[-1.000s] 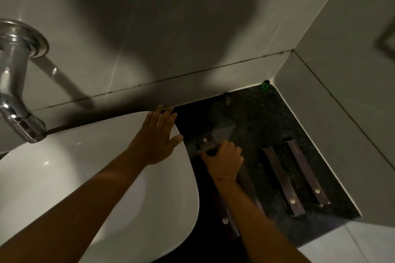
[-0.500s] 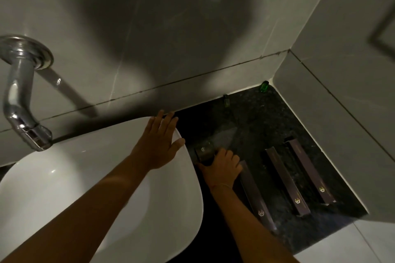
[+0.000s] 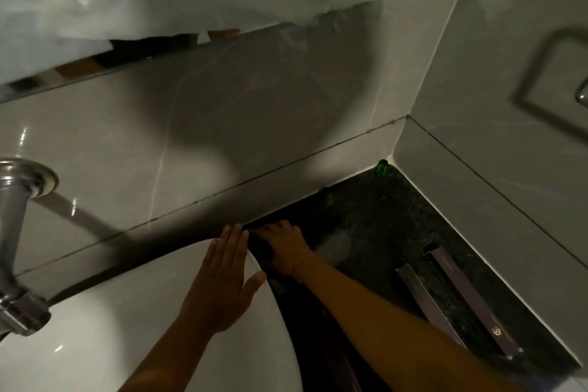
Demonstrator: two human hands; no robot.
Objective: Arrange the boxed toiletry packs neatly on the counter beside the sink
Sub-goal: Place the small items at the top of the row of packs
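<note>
My left hand [image 3: 227, 283] lies flat and open on the rim of the white sink [image 3: 95, 328]. My right hand [image 3: 288, 248] reaches into the dark gap between the sink and the back wall, with its fingers curled over a small dark box [image 3: 261, 247]; most of the box is in shadow. Two long purple-brown boxed packs lie side by side on the black counter [image 3: 366, 219] at the right: one nearer me [image 3: 424, 304] and one by the side wall [image 3: 471, 304]. My right forearm hides the counter strip next to the sink.
A small green bottle [image 3: 382, 168] stands in the counter's back corner. A chrome faucet [image 3: 14, 232] juts from the wall at the left over the sink. Tiled walls close off the counter at the back and right. A mirror edge runs above.
My right hand has moved away from me with the small dark box, from mid-counter up to the back wall beside the sink. My left hand stayed on the rim. The camera tilted up.
</note>
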